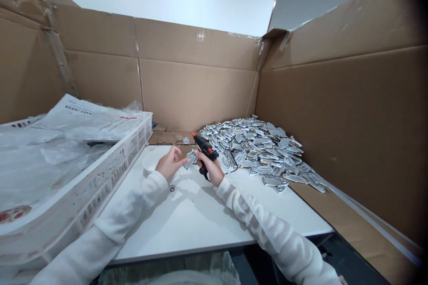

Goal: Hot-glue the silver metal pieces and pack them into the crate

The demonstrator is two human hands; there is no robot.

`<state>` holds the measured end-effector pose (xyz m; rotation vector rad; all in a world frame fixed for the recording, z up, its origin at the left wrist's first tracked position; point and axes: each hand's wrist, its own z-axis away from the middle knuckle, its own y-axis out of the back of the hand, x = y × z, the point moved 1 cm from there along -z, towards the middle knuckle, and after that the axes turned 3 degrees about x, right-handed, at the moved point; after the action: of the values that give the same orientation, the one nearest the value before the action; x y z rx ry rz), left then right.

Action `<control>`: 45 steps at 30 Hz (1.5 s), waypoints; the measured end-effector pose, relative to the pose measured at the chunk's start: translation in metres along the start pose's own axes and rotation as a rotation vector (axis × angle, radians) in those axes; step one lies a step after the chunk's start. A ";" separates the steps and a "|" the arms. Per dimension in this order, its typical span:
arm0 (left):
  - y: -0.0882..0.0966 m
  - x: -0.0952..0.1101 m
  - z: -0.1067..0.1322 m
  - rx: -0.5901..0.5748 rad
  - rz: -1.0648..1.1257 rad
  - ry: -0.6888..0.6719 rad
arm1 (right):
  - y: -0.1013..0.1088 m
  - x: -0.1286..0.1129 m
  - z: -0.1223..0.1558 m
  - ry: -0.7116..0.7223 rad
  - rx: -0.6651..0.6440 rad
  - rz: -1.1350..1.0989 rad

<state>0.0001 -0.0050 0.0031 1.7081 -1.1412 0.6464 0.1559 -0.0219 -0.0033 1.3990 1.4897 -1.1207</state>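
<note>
My right hand (211,168) is wrapped round a black hot glue gun (204,147), its orange nozzle angled up and to the left. A small grey-and-white plastic piece (190,159) sits between my two hands, against the fingertips of the right one. My left hand (170,163) is just left of that piece, thumb and forefinger apart, the thumb tip at its edge. Whether the thumb presses on it I cannot tell. Another similar piece (186,140) lies beyond my hands, near the back of the white tabletop (187,222).
A large heap of matching grey pieces (250,142) fills the back right. At left stands a white plastic basket (115,167) with plastic bags and printed papers (90,118). Cardboard walls (197,84) enclose the table. A black cord (234,162) and small dark ring (172,189) lie on it.
</note>
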 end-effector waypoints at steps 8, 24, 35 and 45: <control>-0.014 0.002 0.004 -0.230 0.201 0.019 | 0.002 -0.001 -0.007 0.035 0.046 0.000; -0.010 0.003 -0.003 -0.003 0.434 0.152 | 0.000 -0.018 0.010 0.334 0.070 0.484; -0.012 0.004 -0.001 -0.011 0.438 0.077 | 0.000 -0.016 0.009 0.329 0.097 0.459; -0.010 0.012 0.001 -0.002 0.464 0.080 | 0.001 -0.013 0.007 0.327 0.124 0.491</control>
<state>0.0138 -0.0093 0.0083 1.4060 -1.4940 0.9856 0.1581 -0.0324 0.0065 1.9745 1.1984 -0.7070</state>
